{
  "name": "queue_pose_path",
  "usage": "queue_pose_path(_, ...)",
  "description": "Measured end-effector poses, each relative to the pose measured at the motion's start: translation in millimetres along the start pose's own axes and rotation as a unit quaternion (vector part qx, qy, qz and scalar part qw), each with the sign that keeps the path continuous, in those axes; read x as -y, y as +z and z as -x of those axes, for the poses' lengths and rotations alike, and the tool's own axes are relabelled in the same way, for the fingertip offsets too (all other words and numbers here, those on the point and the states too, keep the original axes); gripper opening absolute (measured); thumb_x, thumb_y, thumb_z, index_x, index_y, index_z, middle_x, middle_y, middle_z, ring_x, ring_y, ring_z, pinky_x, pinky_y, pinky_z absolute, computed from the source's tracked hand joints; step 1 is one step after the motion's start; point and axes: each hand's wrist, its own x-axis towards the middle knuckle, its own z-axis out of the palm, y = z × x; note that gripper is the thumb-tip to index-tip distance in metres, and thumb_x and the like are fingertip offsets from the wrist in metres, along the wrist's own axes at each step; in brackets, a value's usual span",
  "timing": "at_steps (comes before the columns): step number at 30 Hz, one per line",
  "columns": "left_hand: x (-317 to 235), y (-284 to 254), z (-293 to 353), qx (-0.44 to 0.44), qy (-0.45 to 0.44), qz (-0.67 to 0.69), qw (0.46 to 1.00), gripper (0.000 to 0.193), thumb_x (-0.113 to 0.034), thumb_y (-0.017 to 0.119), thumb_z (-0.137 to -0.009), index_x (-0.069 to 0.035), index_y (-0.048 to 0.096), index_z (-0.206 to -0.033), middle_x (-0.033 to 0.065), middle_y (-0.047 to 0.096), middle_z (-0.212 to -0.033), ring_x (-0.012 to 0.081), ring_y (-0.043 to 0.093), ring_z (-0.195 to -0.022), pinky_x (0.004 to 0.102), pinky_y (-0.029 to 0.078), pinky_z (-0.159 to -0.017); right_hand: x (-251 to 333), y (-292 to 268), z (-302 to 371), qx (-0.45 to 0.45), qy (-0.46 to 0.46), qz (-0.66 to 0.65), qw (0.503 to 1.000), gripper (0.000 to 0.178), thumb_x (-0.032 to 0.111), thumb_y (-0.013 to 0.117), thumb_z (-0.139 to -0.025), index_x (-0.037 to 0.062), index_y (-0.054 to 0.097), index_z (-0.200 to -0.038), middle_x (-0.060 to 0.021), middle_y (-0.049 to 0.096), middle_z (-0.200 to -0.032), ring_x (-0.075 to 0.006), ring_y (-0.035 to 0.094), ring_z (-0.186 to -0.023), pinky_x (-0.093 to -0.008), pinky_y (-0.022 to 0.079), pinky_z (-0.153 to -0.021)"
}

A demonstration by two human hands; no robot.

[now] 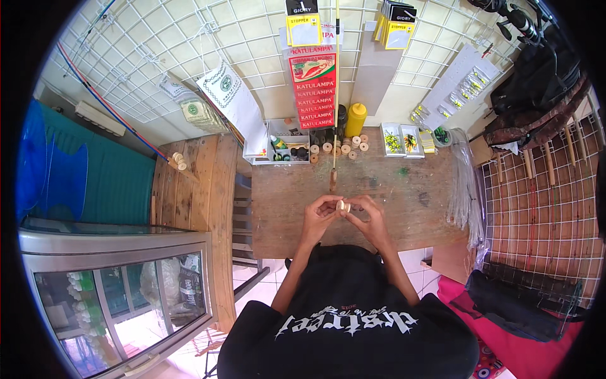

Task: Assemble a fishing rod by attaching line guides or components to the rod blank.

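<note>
1. From my remote station, on the head view, I logged a small pale wooden spool (343,206) held in front of the torso, above the near part of the brown wooden surface (404,208).
2. Axis: I read its long axis as running roughly left to right, from one hand toward the other, with one round end turned toward the left hand (319,219). The spool was too small for me to tell its exact tilt.
3. Left hand: fingertips pinched the spool from the left side.
4. Right hand (371,222): thumb and fingers closed in from the right, pinching the opposite side. I could not tell how firmly either hand pressed.
5. Just beyond the hands, a rod's brown grip (332,182) pointed toward the person; its thin shaft (337,82) ran away up the view.
6. Farther back I noted a group of loose wooden spools (355,141) near a yellow bottle (356,119), with a white tray (394,156) to their right.
</note>
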Motion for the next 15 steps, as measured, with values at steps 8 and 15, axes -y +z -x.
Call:
queue_pose_path(8, 2.4, -0.1, 2.6, -0.011, -0.064, 0.026, 0.998, 0.027, -0.004, 0.071, -0.082, 0.001, 0.059, -0.105, 0.0078, 0.065, -0.097, 0.0115, 0.062, -0.089, 0.0247, 0.05, -0.082, -13.3, 2.7, 11.0, 0.015, 0.009, 0.004, 1.0, 0.03, 0.003, 0.073, -0.075, 0.0046, 0.066, -0.104, -0.0099, 0.064, -0.098, -0.0202, 0.062, -0.084, -0.0313, 0.051, -0.073)
queue_pose_path(15, 2.1, 1.3, -0.2, 0.0, -0.079, 0.021, 0.997, 0.023, -0.005, 0.07, -0.082, 0.0, 0.059, -0.101, 0.0085, 0.066, -0.095, 0.0126, 0.063, -0.087, 0.0252, 0.051, -0.08, -8.9, -2.4, 11.9, 0.022, 0.006, 0.036, 0.999, 0.027, 0.0, 0.072, -0.074, 0.0049, 0.068, -0.1, -0.0101, 0.064, -0.101, -0.0239, 0.064, -0.09, -0.0336, 0.052, -0.077)
